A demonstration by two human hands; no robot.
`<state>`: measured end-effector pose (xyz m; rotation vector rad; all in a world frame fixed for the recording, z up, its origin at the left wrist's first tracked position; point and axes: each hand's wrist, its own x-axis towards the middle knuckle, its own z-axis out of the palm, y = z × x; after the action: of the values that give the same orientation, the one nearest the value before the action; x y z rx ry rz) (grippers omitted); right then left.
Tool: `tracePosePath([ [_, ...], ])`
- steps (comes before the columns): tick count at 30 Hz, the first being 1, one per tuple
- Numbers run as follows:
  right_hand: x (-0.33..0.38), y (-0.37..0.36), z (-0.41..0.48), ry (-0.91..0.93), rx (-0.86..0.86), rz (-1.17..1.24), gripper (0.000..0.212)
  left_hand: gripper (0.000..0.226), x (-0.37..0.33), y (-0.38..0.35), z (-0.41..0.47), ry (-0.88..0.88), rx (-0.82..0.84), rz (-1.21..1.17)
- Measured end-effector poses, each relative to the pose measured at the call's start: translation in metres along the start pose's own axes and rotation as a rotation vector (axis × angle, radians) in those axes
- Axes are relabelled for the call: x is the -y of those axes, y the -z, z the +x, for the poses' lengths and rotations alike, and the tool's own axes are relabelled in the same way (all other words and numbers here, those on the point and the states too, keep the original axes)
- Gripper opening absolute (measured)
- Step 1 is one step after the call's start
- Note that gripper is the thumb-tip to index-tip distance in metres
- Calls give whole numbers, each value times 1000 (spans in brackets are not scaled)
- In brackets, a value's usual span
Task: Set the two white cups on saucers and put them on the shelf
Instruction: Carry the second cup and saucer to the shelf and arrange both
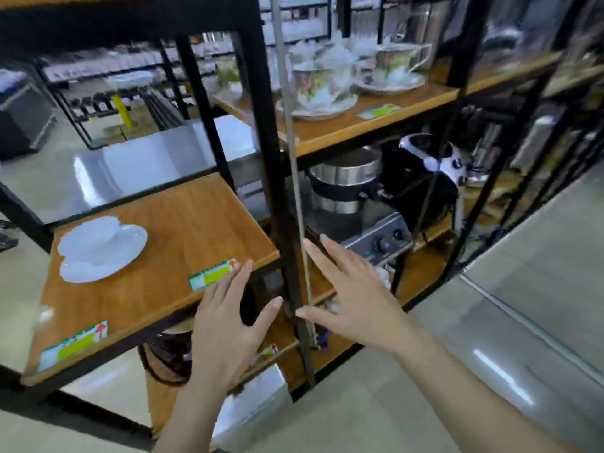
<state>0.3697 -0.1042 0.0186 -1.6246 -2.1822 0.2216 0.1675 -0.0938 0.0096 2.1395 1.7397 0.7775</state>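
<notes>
Both hands are hanging open in front of the shelving, fingers spread and gripping nothing: the left hand (pixel 225 318) is floating just off the front edge of the wooden shelf (pixel 183 230), near a green price label (pixel 214 274), while the right hand (pixel 353 292) is reaching past the black upright post (pixel 277 197) toward the lower bay. One white cup (pixel 98 237) is sitting on its white saucer (pixel 104 256) at the shelf's left side, blurred enough that the handle is not showing; a second white cup is not appearing anywhere I can make out, only flowered cups on saucers (pixel 322 89) on the higher board to the right. Judging from this, the main risk is lying in the cramped frame: a hand carrying the next set in could be clipping the post or the thin rod (pixel 295 178) beside it, tipping a loose cup off its saucer. Another danger is sliding the new saucer into the one already placed, which is sitting near the shelf's left edge and could be nudged off.
</notes>
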Motion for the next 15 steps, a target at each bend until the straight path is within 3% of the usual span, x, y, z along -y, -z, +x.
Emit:
tracePosePath([
  [4,-58,25,-86,-176,-118,-22,83,95,-79,-48,-30,-130,93,-23],
  [10,-125,91,-222,-465,-206,-112,99,85,-208,-120,-65,-365,228,-141],
  [15,-175,138,-323,-723,-307,-159,94,89,-303,-181,-92,-540,354,-212],
])
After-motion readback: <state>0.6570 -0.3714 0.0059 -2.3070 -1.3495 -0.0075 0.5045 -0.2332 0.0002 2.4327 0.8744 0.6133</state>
